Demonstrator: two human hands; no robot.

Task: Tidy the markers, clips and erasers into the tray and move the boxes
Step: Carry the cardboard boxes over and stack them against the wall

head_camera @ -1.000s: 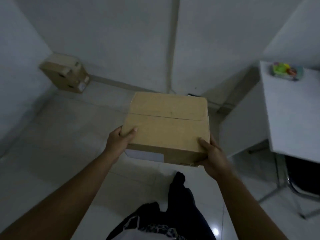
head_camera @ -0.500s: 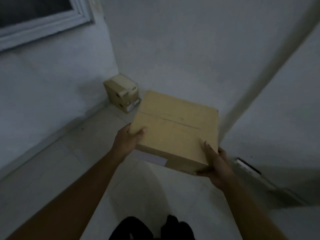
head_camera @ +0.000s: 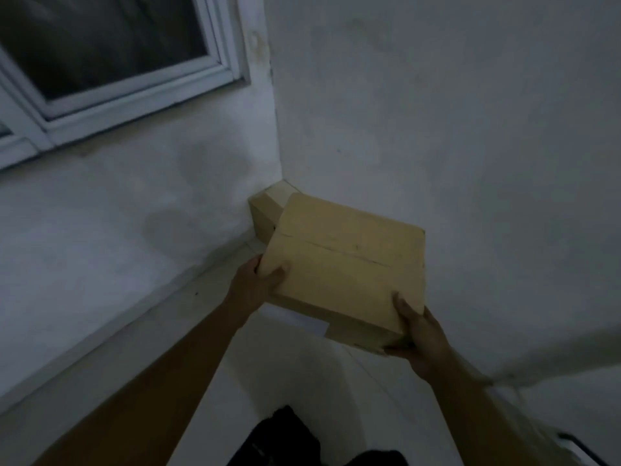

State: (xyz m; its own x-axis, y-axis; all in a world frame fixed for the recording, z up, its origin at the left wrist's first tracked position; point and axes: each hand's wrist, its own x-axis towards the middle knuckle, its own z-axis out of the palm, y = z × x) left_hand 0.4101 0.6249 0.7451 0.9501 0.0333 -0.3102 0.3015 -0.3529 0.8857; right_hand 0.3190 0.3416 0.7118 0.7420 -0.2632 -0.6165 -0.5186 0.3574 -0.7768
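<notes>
I carry a closed brown cardboard box in the air at the middle of the view, tilted down to the right. My left hand grips its near left corner, thumb on the lid. My right hand grips its near right corner, thumb on top and fingers beneath. A white label shows on the box's near side. Behind it, a second cardboard box stands on the floor in the room's corner, mostly hidden by the carried box.
Two white walls meet in the corner straight ahead. A white-framed window is set in the left wall. The pale tiled floor lies below, and my dark trousers show at the bottom edge.
I have turned left and come closer to the corner with the box in both hands. The table and tray have left the view, and the corner box now sits half hidden behind the carried one.
</notes>
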